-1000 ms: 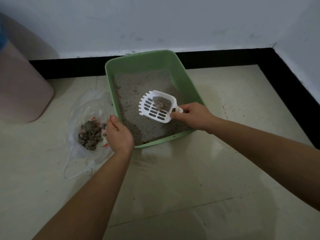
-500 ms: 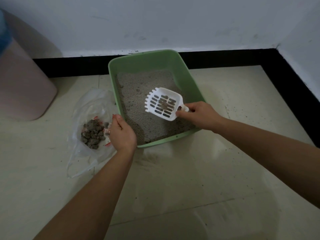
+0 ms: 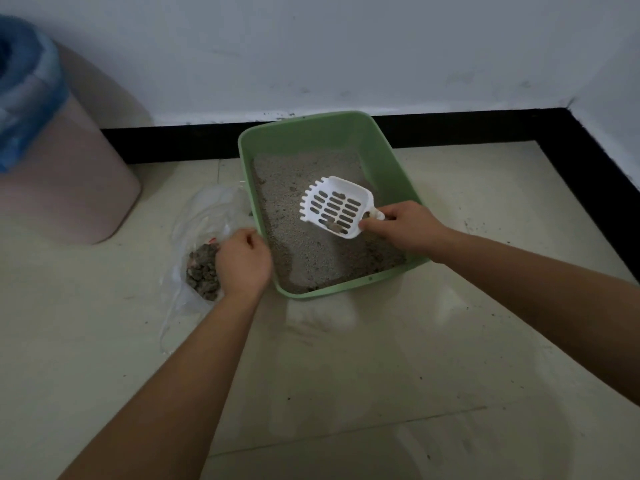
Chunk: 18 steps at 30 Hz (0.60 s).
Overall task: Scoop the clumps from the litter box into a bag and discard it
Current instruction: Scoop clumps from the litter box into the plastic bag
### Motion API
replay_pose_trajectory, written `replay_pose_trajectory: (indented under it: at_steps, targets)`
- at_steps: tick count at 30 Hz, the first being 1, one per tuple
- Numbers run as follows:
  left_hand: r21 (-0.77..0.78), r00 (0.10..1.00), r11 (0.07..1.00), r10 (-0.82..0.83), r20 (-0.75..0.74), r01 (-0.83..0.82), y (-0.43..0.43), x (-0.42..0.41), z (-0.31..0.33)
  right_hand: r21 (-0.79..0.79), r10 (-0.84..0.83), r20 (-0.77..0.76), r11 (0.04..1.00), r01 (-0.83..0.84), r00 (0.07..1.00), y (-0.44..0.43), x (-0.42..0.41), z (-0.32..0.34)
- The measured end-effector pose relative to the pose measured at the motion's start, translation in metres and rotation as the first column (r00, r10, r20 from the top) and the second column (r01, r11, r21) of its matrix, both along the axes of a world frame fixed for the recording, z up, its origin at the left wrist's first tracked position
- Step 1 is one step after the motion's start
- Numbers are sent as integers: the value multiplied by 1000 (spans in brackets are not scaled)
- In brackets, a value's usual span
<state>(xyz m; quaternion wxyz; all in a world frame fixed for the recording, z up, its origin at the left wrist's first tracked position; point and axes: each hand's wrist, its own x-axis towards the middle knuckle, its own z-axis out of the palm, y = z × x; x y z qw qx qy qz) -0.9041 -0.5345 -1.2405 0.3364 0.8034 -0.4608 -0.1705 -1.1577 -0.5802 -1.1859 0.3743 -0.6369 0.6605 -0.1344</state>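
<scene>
A green litter box (image 3: 388, 157) holding grey litter (image 3: 304, 258) sits on the floor against the wall. My right hand (image 3: 407, 228) grips the handle of a white slotted scoop (image 3: 334, 207), held above the litter with a small grey clump (image 3: 333, 227) near its handle end. To the left of the box lies a clear plastic bag (image 3: 204, 209) with several grey clumps (image 3: 202, 271) inside. My left hand (image 3: 244, 263) is closed on the bag's edge beside the box's left wall.
A pink bin (image 3: 65, 174) with a blue liner (image 3: 24, 98) stands at the far left. A black skirting strip (image 3: 519, 126) runs along the wall and down the right side. Tiled floor (image 3: 346, 375) stretches toward me.
Most litter has sifted out of the scoop, leaving a small clump near its handle end. My left hand has shifted slightly over the bag's clumps.
</scene>
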Motion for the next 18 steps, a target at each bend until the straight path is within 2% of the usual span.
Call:
replay_pose_trajectory:
  at_steps: [2, 3, 4, 6, 8, 9, 11, 13, 15, 16, 17, 18]
  targets:
    - [-146, 997, 989, 43, 60, -34, 1, 22, 18, 10, 19, -29, 1000, -18, 999, -4, 11, 2]
    - [-185, 992, 981, 70, 104, -49, 0, 34, 26, 9, 41, -54, 999, -40, 998, -5, 18, 4]
    - [-161, 983, 985, 89, 159, -63, -1, 46, 34, 3, 60, -73, 998, -60, 996, -7, 26, 6]
    - [71, 963, 990, 97, 251, -118, -5, 71, 48, -6, 79, -73, 997, -80, 994, -11, 46, 11]
    - [323, 966, 935, 65, 249, -146, -8, 95, 53, -41, 119, -91, 992, -123, 989, -13, 73, 22]
    - [379, 977, 917, 44, 207, -121, -8, 107, 51, -73, 152, -115, 984, -161, 982, -14, 88, 27]
    - [334, 997, 941, 34, 76, -58, -8, 124, 45, -153, 246, -217, 947, -282, 945, -13, 120, 35]
    - [250, 997, 966, 78, -27, -69, -6, 130, 42, -246, 344, -467, 834, -494, 815, -6, 149, 38]
    - [218, 985, 971, 125, -122, -96, -7, 129, 42, -293, 344, -752, 590, -752, 562, 5, 170, 40]
    - [208, 977, 972, 141, -161, -106, -7, 129, 41, -272, 307, -843, 466, -842, 442, 10, 177, 42]
    - [202, 970, 973, 152, -190, -113, -8, 128, 42, -247, 269, -894, 373, -894, 359, 12, 180, 43]
    - [198, 965, 973, 161, -206, -120, -8, 128, 41, -239, 231, -919, 321, -916, 320, 10, 182, 45]
